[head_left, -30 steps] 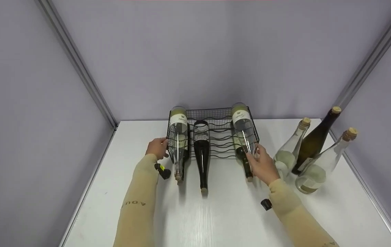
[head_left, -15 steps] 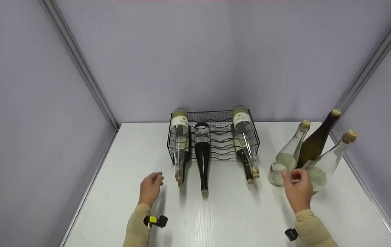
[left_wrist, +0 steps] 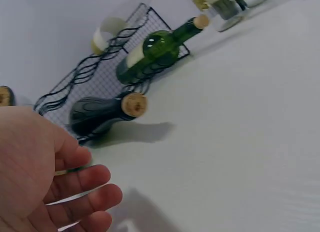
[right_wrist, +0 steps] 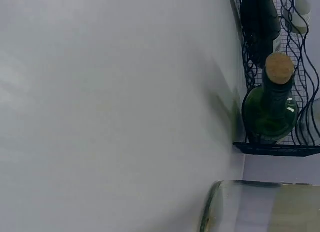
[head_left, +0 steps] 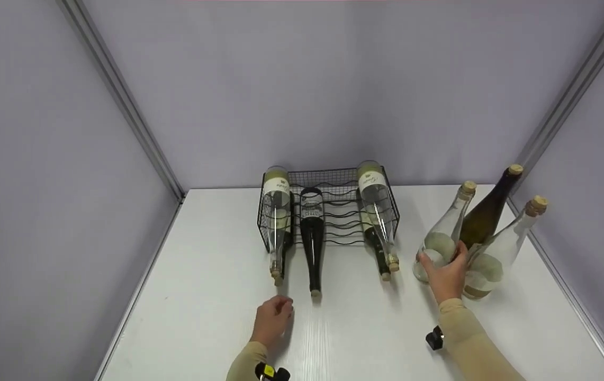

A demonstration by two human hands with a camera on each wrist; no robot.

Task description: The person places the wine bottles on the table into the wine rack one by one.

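Observation:
My right hand is round the lower body of a clear, corked wine bottle, thumb on its left side and fingers on its right. That bottle stands upright on the table, and its base shows in the right wrist view, where the hand is out of sight. Loosely curled and holding nothing, my left hand hovers in front of the black wire rack. In the left wrist view its fingers are apart. Lying in the rack are clear bottles at both ends, dark bottles beneath them, and a dark bottle between.
A brown corked bottle and another clear corked bottle stand beside the gripped one, close together. The rack sits near the back wall on the white table. Bottle necks point out over the table's front.
My hands have left the rack and its right-hand clear bottle. The right hand has moved right and taken hold of a standing clear bottle. The left has come nearer and then shifted right.

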